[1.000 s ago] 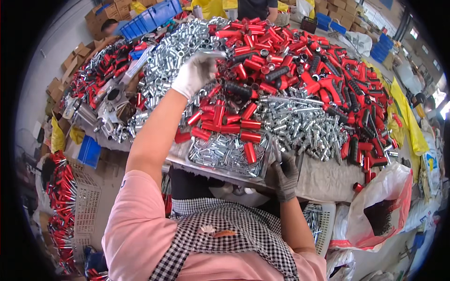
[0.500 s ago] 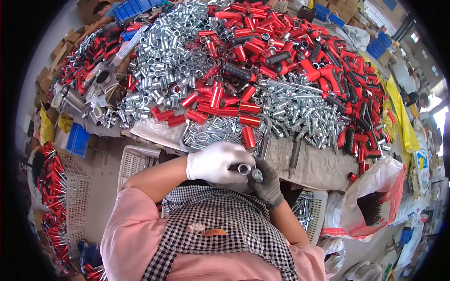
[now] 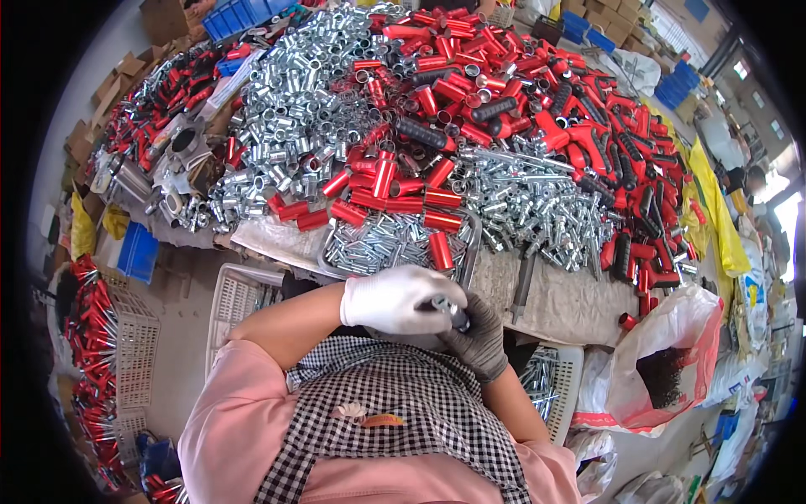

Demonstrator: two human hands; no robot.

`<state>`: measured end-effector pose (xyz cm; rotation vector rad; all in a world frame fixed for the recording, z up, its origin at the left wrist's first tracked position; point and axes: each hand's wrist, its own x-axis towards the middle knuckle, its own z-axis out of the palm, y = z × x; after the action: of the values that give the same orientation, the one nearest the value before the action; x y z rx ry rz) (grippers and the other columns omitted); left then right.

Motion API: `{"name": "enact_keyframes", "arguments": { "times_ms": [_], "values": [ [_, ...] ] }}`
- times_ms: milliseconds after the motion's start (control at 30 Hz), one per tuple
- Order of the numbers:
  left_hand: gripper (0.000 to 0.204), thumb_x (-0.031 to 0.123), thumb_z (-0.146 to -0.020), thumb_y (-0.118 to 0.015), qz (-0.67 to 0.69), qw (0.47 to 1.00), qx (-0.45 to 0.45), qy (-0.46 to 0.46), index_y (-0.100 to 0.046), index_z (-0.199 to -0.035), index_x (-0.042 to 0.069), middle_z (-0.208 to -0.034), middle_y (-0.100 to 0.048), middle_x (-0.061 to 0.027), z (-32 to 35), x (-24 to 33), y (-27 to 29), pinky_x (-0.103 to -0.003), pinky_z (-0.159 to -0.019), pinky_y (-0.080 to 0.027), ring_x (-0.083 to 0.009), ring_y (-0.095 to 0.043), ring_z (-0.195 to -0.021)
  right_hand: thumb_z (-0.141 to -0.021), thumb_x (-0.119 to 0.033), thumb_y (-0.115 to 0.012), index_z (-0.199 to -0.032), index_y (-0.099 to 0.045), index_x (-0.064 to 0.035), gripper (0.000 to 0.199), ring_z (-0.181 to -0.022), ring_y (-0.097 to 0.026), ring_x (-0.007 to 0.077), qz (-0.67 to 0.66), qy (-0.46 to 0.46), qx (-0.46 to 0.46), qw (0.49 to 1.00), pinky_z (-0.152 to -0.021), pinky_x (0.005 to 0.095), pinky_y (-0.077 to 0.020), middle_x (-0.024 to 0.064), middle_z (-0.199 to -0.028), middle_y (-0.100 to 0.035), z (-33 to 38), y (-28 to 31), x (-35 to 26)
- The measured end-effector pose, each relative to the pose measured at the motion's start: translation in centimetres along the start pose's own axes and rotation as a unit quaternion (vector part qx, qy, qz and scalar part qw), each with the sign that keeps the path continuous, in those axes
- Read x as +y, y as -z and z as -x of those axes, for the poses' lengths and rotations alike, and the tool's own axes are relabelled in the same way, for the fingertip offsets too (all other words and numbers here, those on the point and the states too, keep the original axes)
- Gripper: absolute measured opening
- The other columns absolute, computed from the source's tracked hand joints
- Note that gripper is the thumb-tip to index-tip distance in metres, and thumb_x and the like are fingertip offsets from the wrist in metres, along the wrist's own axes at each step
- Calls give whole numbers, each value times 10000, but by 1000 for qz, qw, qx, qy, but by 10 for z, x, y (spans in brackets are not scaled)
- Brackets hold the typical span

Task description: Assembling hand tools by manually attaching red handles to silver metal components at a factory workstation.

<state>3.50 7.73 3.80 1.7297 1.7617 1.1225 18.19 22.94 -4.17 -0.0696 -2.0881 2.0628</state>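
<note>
1. Clamped in head view: your left hand (image 3: 399, 301), in a white glove, curls its fingers around a small silver metal fitting (image 3: 441, 305).
2. Your right hand (image 3: 482, 338), in a grey glove, meets the fitting's dark-looking end; its fingertips are hidden, so you cannot tell whether they close on it.
3. You have the fitting just on your body's side of the metal tray (image 3: 473, 252), near its right corner; most of the piece is covered by your gloves.
4. Judging by its look, it should feel stiff, light enough for one hand, hardly fragile, but smooth and inclined to slip or roll in a fabric glove.
5. Take hold around its outer wall, with thumb and fingers opposed, leaving the open end free.
6. About the tray, you have red sleeves (image 3: 383, 175) beyond it and silver pins (image 3: 537, 210) to its right.
</note>
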Motion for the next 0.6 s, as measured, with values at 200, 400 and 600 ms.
{"name": "enact_keyframes", "arguments": {
  "times_ms": [200,400,600],
  "values": [
    [410,273,-779,-708,-81,988,-125,26,-672,-1123,53,-972,-676,-167,-23,12,3,-428,-807,-537,-350,-661,-908,-681,-204,-900,-1523,-220,-86,1089,-1286,-484,215,-163,6,-58,985,-1079,381,-424,91,-1408,-464,-3,-1,7],
    [600,386,-776,-733,-210,971,114,31,-587,-1229,21,-980,-643,-192,-74,-5,50,-431,-821,-523,-334,-647,-924,-991,-254,-561,-1313,-470,-28,404,-610,-485,59,-213,-7,116,970,-535,213,-430,3,-866,-568,-12,35,-9],
    [387,342,-815,-681,-424,873,96,220,-613,-1026,25,-886,-673,-207,-122,-104,39,-480,-780,-527,-386,-662,-855,-987,-460,-515,-1261,-504,-18,520,-535,-521,120,-521,-176,198,812,-415,242,-408,15,-691,-544,-35,63,-50]
  ]
}}
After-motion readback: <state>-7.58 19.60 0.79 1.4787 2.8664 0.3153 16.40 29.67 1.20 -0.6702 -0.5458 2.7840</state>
